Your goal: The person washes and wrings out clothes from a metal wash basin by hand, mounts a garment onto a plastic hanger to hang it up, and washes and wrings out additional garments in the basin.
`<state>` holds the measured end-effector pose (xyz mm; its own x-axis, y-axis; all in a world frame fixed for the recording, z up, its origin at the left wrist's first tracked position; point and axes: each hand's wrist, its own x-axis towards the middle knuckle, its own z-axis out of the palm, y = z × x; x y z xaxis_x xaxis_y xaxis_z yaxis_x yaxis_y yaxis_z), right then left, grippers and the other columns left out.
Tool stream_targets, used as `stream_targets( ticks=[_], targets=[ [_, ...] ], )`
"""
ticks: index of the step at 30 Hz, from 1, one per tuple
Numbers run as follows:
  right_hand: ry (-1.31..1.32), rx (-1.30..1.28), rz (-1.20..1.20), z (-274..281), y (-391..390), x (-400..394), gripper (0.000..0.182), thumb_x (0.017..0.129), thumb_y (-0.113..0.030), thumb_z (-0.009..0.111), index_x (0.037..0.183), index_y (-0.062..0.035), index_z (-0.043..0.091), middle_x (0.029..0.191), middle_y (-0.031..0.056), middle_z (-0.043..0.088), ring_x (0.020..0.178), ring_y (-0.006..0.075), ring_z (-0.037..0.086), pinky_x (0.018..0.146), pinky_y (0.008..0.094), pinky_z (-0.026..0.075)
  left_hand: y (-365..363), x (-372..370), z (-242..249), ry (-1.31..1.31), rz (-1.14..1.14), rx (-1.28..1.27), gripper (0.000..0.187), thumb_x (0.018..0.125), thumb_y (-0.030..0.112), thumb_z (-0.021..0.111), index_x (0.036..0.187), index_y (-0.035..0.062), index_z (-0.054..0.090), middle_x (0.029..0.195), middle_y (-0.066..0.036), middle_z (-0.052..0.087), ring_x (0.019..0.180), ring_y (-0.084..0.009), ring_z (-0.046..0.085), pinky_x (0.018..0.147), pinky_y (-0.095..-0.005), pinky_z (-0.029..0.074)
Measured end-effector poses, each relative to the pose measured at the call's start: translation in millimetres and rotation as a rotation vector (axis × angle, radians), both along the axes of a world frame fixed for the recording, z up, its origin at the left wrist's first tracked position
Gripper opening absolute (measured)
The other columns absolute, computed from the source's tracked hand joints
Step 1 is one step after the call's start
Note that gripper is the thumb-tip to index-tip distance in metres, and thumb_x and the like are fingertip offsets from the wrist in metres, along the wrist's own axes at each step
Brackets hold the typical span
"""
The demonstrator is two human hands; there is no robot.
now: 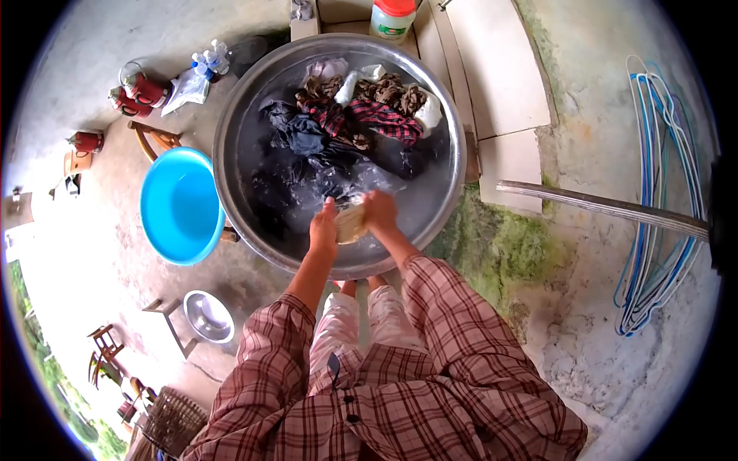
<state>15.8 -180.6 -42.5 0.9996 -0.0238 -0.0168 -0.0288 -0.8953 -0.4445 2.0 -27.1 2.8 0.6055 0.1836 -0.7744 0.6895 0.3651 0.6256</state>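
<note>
A large metal basin point(224, 184) holds dark, cloudy water and a heap of wet clothes. At the near side of the basin, my right hand point(380, 212) is closed on a tan, flat-looking piece point(351, 224) whose kind I cannot make out. My left hand point(324, 230) grips the left side of the same piece. Just beyond my fingers, dark wet cloth point(327, 180) lies in the water. Farther back are a dark blue garment point(304, 132), a red and black checked garment point(387, 121) and brown cloth point(392, 92).
A blue plastic basin point(181, 207) stands at the left, with a small metal bowl point(208, 316) nearer me. A red-lidded container point(392, 19) stands behind the large basin. At the right, a metal pole point(600, 207) extends beside hanging wire hangers point(661, 200). Red thermos flasks point(146, 90) stand far left.
</note>
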Motion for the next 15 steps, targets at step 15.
stream_targets(
  ticks=[15],
  targets=[
    [0.330,0.743,-0.012,111.6,93.4,-21.0,0.043,0.077,-0.041,0.069,0.087,-0.0004,0.061,0.091,0.0228,0.063,0.087,0.0381,0.061,0.076,0.0451,0.048,72.3,-0.9,-82.2,0.042,0.120,-1.266,0.073,0.086,0.070,0.039,0.130,0.0121,0.049,0.127,-0.015,0.054,0.114,-0.0354,0.050,0.099,-0.0520,0.038]
  ],
)
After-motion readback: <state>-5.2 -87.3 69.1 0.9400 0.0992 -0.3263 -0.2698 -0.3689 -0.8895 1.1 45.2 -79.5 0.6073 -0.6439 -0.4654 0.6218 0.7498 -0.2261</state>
